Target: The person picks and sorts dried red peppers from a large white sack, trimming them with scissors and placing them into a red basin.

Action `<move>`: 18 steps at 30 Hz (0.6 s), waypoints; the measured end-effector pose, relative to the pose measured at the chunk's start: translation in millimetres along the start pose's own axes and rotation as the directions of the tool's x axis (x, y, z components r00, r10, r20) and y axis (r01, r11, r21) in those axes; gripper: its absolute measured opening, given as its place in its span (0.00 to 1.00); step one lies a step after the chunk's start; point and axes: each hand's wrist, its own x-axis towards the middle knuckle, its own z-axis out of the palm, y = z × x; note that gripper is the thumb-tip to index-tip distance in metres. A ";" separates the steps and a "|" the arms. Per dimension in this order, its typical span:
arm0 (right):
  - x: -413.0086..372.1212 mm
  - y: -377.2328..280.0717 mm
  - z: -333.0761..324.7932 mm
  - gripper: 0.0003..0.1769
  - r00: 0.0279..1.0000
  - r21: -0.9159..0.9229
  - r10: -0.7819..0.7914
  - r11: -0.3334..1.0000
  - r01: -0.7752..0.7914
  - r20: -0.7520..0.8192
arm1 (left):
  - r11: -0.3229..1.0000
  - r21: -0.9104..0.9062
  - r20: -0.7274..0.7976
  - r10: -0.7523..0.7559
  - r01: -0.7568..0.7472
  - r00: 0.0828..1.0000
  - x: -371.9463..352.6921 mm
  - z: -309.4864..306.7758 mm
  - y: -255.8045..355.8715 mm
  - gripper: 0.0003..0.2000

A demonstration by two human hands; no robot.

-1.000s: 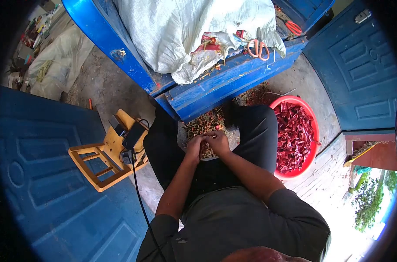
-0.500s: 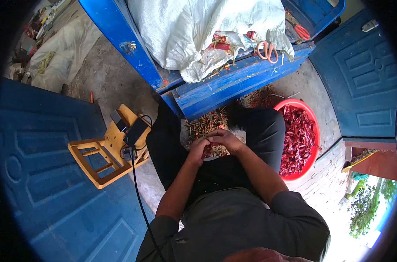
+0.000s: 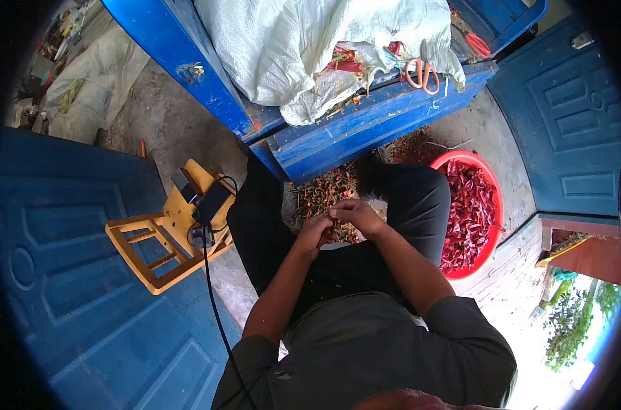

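My left hand (image 3: 314, 232) and my right hand (image 3: 358, 217) meet above my lap, between my knees. The left one is curled around a dark red dried chili pepper (image 3: 328, 234), mostly hidden by the fingers. Thumb and fingers of the right hand pinch at the pepper's upper end, touching the left fingertips. Beneath and beyond the hands, a litter of stems and red scraps (image 3: 324, 193) covers the ground. To the right of my knee stands a red basin (image 3: 497, 198) heaped with dried red chili peppers (image 3: 464, 212).
Ahead is a blue metal cart (image 3: 365, 140) bearing a white woven sack (image 3: 262, 48). Pink-handled scissors (image 3: 422, 75) and red-handled scissors (image 3: 477, 45) lie on it. A wooden chair (image 3: 160, 222) with black devices and a cable stands left. Blue doors (image 3: 71, 232) flank both sides.
The right hand has shifted slightly up and its fingers are drawn into a tighter pinch. The left hand has turned a little, showing more dark red. The view has tilted slightly.
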 end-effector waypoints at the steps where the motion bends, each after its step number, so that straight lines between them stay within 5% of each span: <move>1: -3.8 -5.3 1.1 0.13 0.999 0.120 0.035 0.992 -0.030 -0.037 | 1.000 -0.020 0.014 0.012 -0.011 1.000 2.6 -0.7 -0.6 0.09; 6: -2.1 8.9 9.5 0.11 0.980 0.326 0.029 0.945 0.037 -0.197 | 0.998 -0.061 0.018 0.016 -0.014 1.000 7.0 -0.7 -1.5 0.09; 10: 4.5 7.5 17.0 0.09 0.885 -0.019 -0.189 0.980 0.200 -0.424 | 0.996 -0.084 0.019 0.009 -0.008 1.000 9.9 10.0 8.6 0.07; 12: -0.2 -1.4 18.1 0.09 0.740 -0.497 -0.480 0.837 0.227 -0.471 | 0.993 -0.119 0.011 -0.017 0.019 1.000 11.3 14.5 8.8 0.07; 13: -1.7 -7.3 18.6 0.09 0.740 -0.496 -0.480 0.838 0.227 -0.471 | 0.989 -0.147 0.049 0.001 0.006 0.999 13.9 14.3 8.2 0.07; 15: -5.2 -19.6 18.1 0.08 0.604 -0.716 -0.699 0.638 0.283 -0.384 | 0.984 -0.177 0.087 0.016 0.000 0.996 16.4 17.1 9.1 0.08; 18: -14.9 -42.7 14.9 0.08 0.722 -0.538 -0.477 0.825 0.172 -0.500 | 0.982 -0.188 0.079 0.035 -0.020 0.996 15.6 23.7 15.1 0.08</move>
